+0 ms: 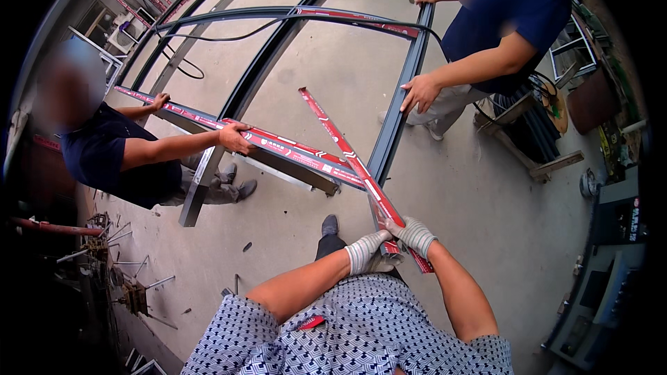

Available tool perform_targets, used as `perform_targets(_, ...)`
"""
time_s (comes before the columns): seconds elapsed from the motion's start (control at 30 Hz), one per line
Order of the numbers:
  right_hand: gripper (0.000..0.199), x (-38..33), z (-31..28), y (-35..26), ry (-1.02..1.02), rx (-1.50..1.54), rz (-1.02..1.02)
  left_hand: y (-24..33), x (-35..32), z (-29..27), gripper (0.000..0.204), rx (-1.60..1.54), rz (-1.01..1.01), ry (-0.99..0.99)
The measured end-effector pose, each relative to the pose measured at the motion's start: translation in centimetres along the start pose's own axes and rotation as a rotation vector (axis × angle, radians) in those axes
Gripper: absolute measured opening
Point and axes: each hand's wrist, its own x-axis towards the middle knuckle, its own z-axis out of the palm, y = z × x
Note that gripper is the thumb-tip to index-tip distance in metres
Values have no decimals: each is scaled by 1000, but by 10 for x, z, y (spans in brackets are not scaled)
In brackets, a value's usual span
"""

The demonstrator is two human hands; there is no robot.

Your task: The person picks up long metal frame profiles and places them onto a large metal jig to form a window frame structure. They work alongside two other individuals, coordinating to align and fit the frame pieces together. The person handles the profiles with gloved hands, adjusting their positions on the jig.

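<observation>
Both my hands wear white striped knit gloves and are close together in front of my waist. Closed around a long metal strip covered in red printed film (361, 167), my right hand (415, 236) holds it near its lower end. The strip slants away to the upper left, crossing over the corner of a large dark metal frame (405, 107). My left hand (367, 253) is closed at the end of a grey metal bar (391, 257), just beside the strip; its fingertips are partly hidden.
At the left a person (97, 139) holds the frame's red-filmed near side. Another person (514, 14) grips its right side. A metal support beam (201, 184) sticks out below the frame. Metal stands (132, 295) are at the lower left, a grey machine (604, 271) at the right.
</observation>
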Motion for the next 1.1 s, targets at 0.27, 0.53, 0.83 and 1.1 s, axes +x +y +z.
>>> perform_targets(0.27, 65, 7, -23, 13, -81, -20, 130, -6, 21, 33, 59, 322, -28, -44)
perform_targets(0.53, 51, 11, -33, 38, -101, -224, 272, -9, 44, 54, 57, 675, -79, -152)
perform_targets(0.83, 42, -39, -38, 61, 3, -156, 206, 95, -25, -9, 50, 1510, 420, -41)
perform_targets(1.1, 44, -101, -8, 82, 103, -176, 374, 212, -66, -117, 33, 1712, 1190, 689)
